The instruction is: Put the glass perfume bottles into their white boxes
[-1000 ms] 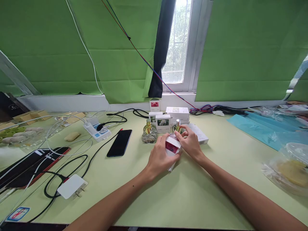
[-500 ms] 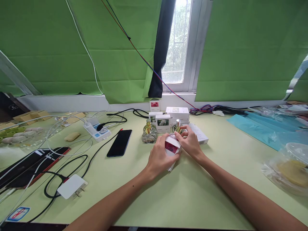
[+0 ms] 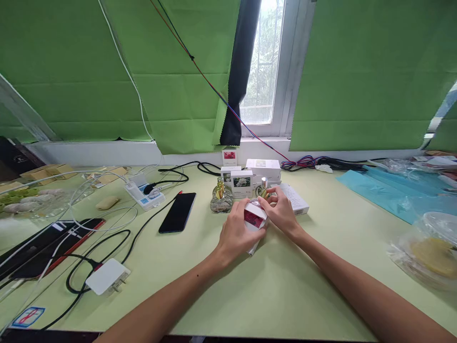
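Note:
My left hand (image 3: 233,231) is wrapped round a small white perfume box (image 3: 254,220) with a red flower picture, held tilted low over the table. My right hand (image 3: 281,209) is at the box's upper end, thumb and bent fingers closed at its top edge; the exact fingertip contact is partly hidden. Just behind those fingers stands a glass perfume bottle with a silver and gold cap (image 3: 264,184), its body mostly covered. To the left of the box are clear perfume bottles (image 3: 221,202) with gold tops. A white box with a white flower picture (image 3: 242,185) stands upright behind.
More white boxes (image 3: 263,166) are stacked at the back, and one lies flat (image 3: 294,199) beyond my right hand. Left are a black phone (image 3: 177,213), a power strip (image 3: 144,194), a white charger (image 3: 108,277) and looping cables. Blue plastic sheet (image 3: 378,190) lies right.
Almost nothing differs. The fingers of my right hand have shifted slightly at the top of the box, and the box has tilted a little.

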`<move>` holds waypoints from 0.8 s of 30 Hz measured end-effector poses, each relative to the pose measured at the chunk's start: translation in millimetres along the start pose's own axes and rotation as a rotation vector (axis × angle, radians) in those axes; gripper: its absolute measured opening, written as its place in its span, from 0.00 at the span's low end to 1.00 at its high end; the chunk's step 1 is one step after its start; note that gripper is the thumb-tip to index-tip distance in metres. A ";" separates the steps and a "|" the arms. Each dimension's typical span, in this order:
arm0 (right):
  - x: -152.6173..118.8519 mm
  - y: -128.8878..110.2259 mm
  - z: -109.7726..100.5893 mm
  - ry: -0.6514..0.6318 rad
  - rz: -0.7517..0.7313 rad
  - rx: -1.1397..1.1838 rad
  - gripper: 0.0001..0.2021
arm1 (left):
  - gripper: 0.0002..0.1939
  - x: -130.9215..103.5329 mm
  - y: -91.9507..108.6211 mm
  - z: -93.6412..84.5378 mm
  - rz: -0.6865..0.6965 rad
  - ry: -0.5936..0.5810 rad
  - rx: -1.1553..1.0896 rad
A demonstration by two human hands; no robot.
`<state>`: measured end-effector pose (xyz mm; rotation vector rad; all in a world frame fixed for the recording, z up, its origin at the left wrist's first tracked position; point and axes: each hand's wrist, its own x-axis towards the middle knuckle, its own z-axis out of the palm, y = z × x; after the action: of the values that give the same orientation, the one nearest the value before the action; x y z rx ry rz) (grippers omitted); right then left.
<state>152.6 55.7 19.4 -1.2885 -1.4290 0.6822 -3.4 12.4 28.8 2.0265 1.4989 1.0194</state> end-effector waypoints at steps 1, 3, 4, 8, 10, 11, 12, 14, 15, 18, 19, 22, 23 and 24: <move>0.0 -0.3 0.0 -0.002 -0.001 0.004 0.18 | 0.36 -0.3 -0.2 0.0 -0.003 0.000 0.000; -0.1 -0.7 0.1 -0.008 -0.001 0.013 0.18 | 0.36 -0.7 -0.5 0.1 -0.003 0.003 -0.001; -0.1 -0.6 0.3 -0.010 -0.002 0.017 0.18 | 0.36 -0.8 -0.6 0.1 -0.003 0.003 0.000; 0.3 1.1 1.2 -0.010 -0.003 0.026 0.18 | 0.36 -0.1 -0.4 -0.2 -0.003 0.001 0.005; 0.5 2.3 1.5 -0.013 -0.001 0.029 0.18 | 0.36 0.2 -0.5 -0.2 -0.003 0.001 0.008; 0.6 2.7 1.6 -0.013 -0.001 0.030 0.18 | 0.36 0.3 -0.8 -0.1 -0.002 0.003 0.009; 0.7 3.0 1.7 -0.014 -0.002 0.030 0.18 | 0.37 0.3 -1.2 0.0 0.000 0.005 0.011; 0.7 2.7 1.8 -0.016 -0.005 0.028 0.18 | 0.37 0.3 -2.0 0.2 0.005 0.009 0.013; 0.6 2.3 1.8 -0.016 -0.006 0.028 0.18 | 0.37 0.2 -2.3 0.3 0.006 0.010 0.013; 0.3 0.9 1.6 -0.023 -0.005 0.037 0.18 | 0.37 0.2 -2.5 0.6 0.005 0.008 0.017; 0.2 0.6 1.6 -0.024 -0.004 0.040 0.18 | 0.37 0.3 -2.4 0.7 0.004 0.007 0.017; 0.3 1.0 1.6 -0.028 -0.008 0.038 0.18 | 0.37 0.6 -1.7 0.7 -0.003 0.000 0.021; 0.4 1.5 1.7 -0.029 -0.011 0.040 0.18 | 0.37 0.6 -1.6 0.6 -0.005 -0.003 0.021; 0.6 2.1 1.8 -0.030 -0.012 0.043 0.18 | 0.38 0.6 -1.6 0.6 -0.004 -0.003 0.021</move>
<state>151.7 57.2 17.1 -1.2401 -1.4380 0.7229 -3.9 13.5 27.5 2.0372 1.5181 1.0026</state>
